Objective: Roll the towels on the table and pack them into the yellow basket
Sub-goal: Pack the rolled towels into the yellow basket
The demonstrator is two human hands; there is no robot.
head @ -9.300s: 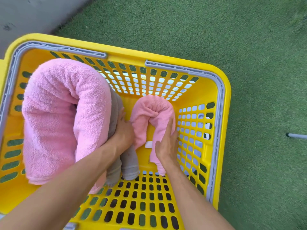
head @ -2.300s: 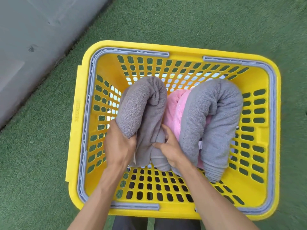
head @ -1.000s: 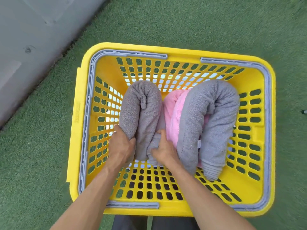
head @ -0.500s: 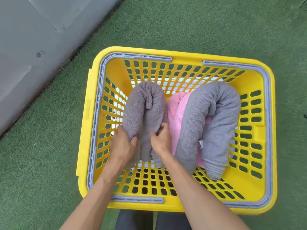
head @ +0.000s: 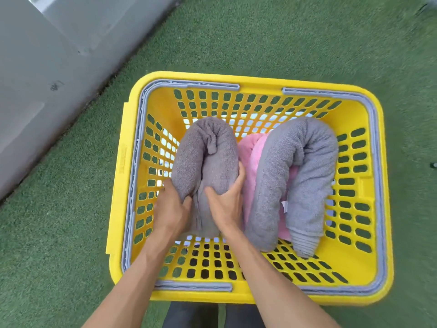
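Observation:
The yellow basket (head: 369,292) stands on green turf below me. Inside it, a rolled grey towel (head: 203,152) is bent into an arch on the left. My left hand (head: 171,209) grips its left leg and my right hand (head: 225,200) grips its right leg, both low in the basket. A second, larger rolled grey towel (head: 300,162) arches on the right. A pink towel (head: 251,157) is squeezed between the two grey ones and mostly hidden.
Grey handles (head: 205,85) lie folded along the basket rim. A grey concrete slab (head: 47,79) borders the turf (head: 307,39) at the upper left. My dark trouser legs (head: 208,316) show just below the basket's near edge.
My right hand has shifted up and around the right leg of the left grey towel, with the thumb spread wider. My left hand keeps its hold. The view has drifted slightly.

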